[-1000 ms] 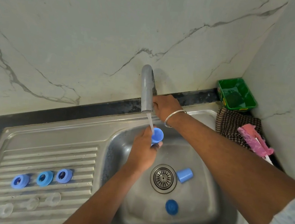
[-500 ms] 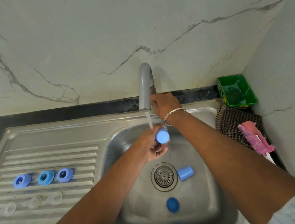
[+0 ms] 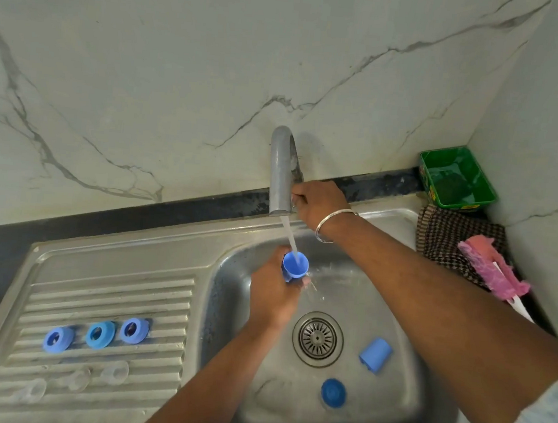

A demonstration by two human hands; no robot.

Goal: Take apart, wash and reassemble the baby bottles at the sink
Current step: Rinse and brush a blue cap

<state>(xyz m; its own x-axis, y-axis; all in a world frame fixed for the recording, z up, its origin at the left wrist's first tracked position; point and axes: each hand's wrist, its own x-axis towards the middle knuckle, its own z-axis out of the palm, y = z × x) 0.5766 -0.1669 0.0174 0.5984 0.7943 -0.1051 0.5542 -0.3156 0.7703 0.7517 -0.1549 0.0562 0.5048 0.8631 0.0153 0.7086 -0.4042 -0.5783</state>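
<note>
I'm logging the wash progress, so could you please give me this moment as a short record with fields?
left hand: grips a blue cap, opening up, under the stream
right hand: at the tap handle behind the spout
water: running into the held cap
basin: two more blue caps, one on its side, one further front
drainboard: three blue collar rings, three clear teats
right corner: green tub, checked cloth, pink brush

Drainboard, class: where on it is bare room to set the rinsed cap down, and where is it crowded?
The drainboard's ribbed strip behind the three blue rings is bare, up to the basin edge. The front is crowded: rings, then three clear teats. The left hand holds the blue cap.
</note>
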